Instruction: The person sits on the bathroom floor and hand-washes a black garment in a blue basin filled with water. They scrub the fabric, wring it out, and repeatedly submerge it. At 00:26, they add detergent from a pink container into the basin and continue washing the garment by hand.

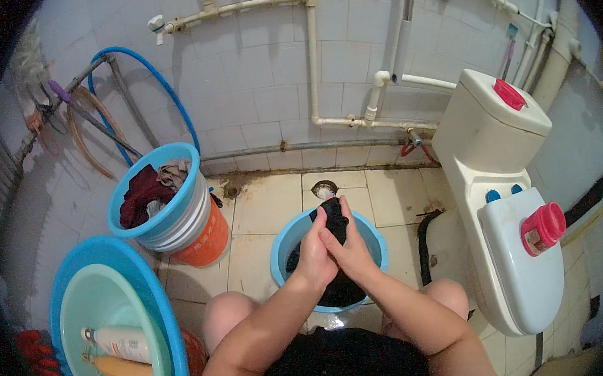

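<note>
My left hand [313,255] and my right hand [351,246] are pressed together around a bunched black cloth [331,212]; its end sticks up past my fingers. Both hands hang over a blue basin [279,263] on the floor between my knees. More dark wet cloth [344,293] lies inside the basin, partly hidden under my hands and wrists. What kind of garment the black cloth is, I cannot make out.
Left stands a bucket [210,229] topped by a blue basin [191,161] of dark red and grey clothes [145,195]. Nearer, stacked basins [162,295] hold a white bottle [123,342] and an orange-brown object [124,370]. A toilet [480,140] with a red tub [543,229] is right.
</note>
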{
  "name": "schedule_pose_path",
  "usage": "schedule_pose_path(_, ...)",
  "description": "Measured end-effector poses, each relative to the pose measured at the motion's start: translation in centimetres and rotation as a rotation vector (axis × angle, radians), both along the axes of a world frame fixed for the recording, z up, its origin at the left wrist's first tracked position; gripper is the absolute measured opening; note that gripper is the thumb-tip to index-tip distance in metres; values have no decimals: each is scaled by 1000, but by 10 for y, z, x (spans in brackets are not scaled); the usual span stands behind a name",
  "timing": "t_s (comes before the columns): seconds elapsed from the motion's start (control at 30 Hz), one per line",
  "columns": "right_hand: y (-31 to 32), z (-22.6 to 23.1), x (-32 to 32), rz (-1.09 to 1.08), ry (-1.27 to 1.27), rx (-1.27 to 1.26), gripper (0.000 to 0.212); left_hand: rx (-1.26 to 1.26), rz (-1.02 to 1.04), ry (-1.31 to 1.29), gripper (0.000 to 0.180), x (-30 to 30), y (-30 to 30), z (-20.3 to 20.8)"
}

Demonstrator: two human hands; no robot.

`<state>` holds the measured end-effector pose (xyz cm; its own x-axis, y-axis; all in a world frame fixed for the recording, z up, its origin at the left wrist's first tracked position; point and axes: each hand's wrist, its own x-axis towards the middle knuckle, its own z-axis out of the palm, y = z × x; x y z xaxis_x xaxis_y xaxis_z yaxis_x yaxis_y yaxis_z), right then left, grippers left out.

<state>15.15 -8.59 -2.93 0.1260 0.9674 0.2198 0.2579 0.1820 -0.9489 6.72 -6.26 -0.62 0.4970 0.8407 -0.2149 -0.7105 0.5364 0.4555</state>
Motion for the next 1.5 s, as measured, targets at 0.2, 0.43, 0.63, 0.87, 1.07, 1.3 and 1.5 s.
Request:
schedule_pose_path(0.2,16,12,23,-90,640,-199,51,80,-35,-63,40,11,-10,-5)
schedule_pose_path(0.43,22,20,45,-128,839,-74,54,80,30,-57,41,2,-2,2)
schedule_pose_path(0.63,9,3,12,15,369,10,52,223,55,173,44,13,-7,-10)
schedule_pose_path(0.87,-13,12,11,-50,-380,254,46,217,-110,93,56,7,-13,-17)
schedule_pose_path(1.07,-12,10,62,-162,-469,-31,47,526,-303,449,45,19,-26,-8)
schedule_pose_path(1.3,-55,87,158,-439,-711,40,50,401,-258,516,19,1,-11,-7)
schedule_pose_path(1.5,-142,168,278,-870,-1223,-124,56,372,-241,494,21,0,-8,-4)
